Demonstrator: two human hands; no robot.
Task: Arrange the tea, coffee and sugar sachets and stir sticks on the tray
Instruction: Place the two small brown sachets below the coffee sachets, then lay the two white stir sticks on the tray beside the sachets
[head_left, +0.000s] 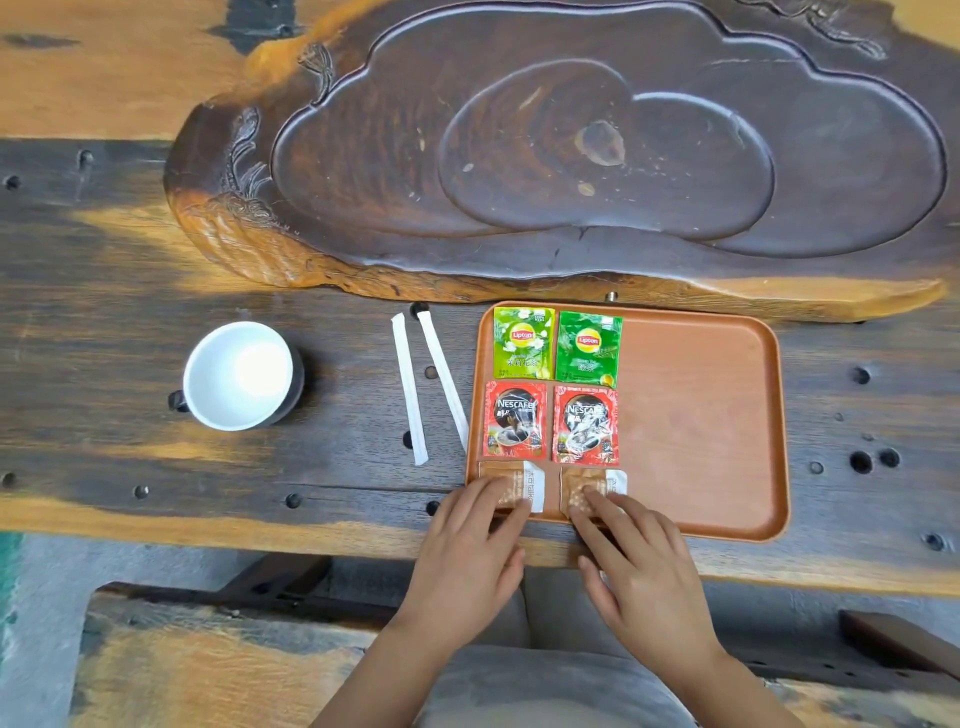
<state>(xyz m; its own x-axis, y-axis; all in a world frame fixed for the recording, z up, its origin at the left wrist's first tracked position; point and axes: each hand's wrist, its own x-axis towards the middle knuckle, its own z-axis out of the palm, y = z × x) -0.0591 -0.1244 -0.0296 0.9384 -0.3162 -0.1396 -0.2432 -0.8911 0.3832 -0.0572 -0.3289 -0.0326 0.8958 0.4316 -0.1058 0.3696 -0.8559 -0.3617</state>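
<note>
Your biggest risk sits with the tray (701, 415) itself: its near rim lies close to the front edge of the tabletop (156, 291), and both of your hands are bearing on that near edge. Push down or drag toward yourself and the tray could tip or slide, scattering the neat rows already laid.

The next risk is the sachets. The two green tea sachets (557, 345) and the two red coffee sachets (550, 427) lie close together in rows at the tray's left side, so any sideways nudge of the sugar row could shove into the coffee row above it and knock it askew.

Your left hand (467, 540) lies flat with fingers spread on the left sugar sachet (524, 486); your right hand (634, 551) does the same on the right sugar sachet (597, 483). Neither hand pinches anything; each presses its sachet down near the tray's front left corner, just below the coffee row.

The smallest items are the ones still waiting: two white stir sticks (426, 384) lie on the tabletop just left of the tray, well beyond your left hand's fingertips, between the tray and a white cup (239, 374). The nearer stick's lower end almost touches the tray rim, so a careless reach across could roll it away or drag your sleeve over the finished rows.
</note>
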